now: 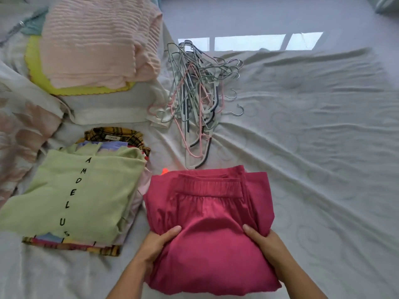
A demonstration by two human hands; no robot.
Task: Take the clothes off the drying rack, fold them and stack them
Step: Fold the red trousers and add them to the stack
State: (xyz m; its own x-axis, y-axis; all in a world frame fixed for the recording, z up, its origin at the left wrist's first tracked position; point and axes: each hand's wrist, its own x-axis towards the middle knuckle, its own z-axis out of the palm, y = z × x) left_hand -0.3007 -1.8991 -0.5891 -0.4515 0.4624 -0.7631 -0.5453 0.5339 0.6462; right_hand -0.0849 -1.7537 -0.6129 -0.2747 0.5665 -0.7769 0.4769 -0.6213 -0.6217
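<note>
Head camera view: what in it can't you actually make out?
All head view.
1. Fingers of the left hand and right hand: tucked under the pink garment; only thumbs show.
2. Clothes beneath the green top: covered, only edges peek out.
3. Label on the plaid shirt: too small to read.
4. Hangers: too tangled to count.
5. Drying rack: outside the frame.

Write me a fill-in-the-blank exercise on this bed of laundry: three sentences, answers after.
1. The left hand and right hand grip the folded magenta garment; the stack to its left is topped by a light ____ shirt with black letters.
2. Beyond the magenta garment lies a tangled pile of ____.
3. The pink ribbed garment rests on a ____ cloth with a scalloped edge.
Answers: green; hangers; yellow.
</note>
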